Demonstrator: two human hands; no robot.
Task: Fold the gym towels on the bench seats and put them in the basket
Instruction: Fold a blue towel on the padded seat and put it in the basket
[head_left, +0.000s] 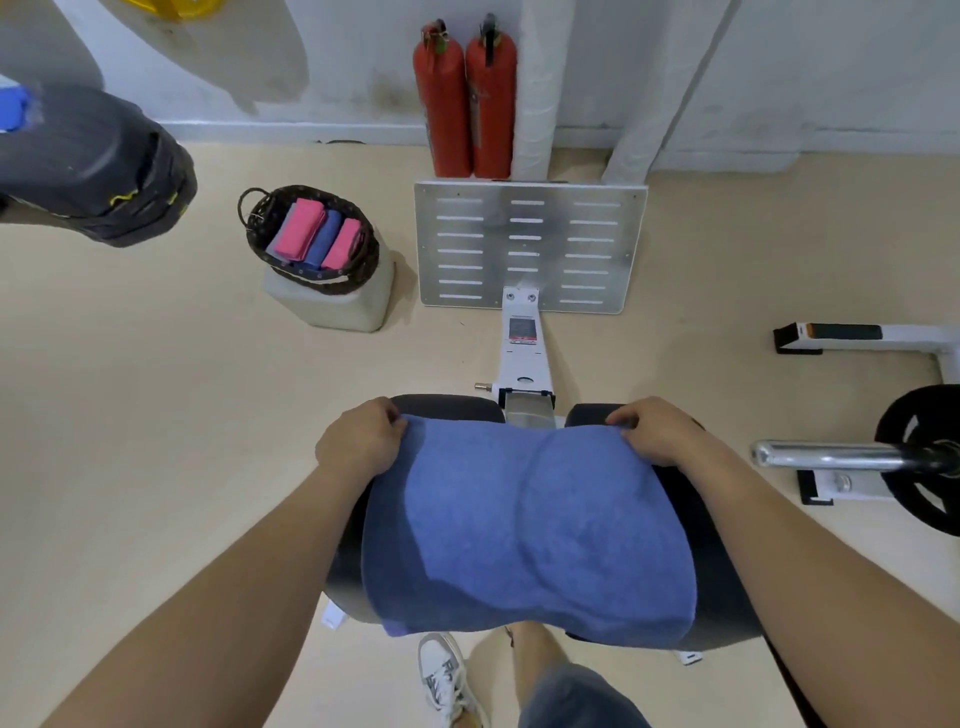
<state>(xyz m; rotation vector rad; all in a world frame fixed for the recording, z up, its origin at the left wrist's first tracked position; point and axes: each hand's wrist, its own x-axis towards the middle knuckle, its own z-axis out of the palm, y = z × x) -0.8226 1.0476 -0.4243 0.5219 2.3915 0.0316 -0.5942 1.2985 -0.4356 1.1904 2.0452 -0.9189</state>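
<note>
A blue gym towel (524, 525) lies spread over the black padded bench seat (447, 408) right in front of me. My left hand (358, 439) pinches its far left corner. My right hand (657, 431) pinches the far right corner. Both hands sit at the towel's far edge, fingers curled over the cloth. A dark wicker basket (363, 270) stands on a white block to the far left, holding folded pink towels (298, 228) and a folded blue one (323, 239).
A slotted metal footplate (530, 247) stands beyond the seat, with two red fire extinguishers (465, 104) against the wall behind it. A barbell with a black plate (919, 457) lies at the right. A dark padded machine part (98, 166) hangs at upper left. My white shoe (444, 675) is below.
</note>
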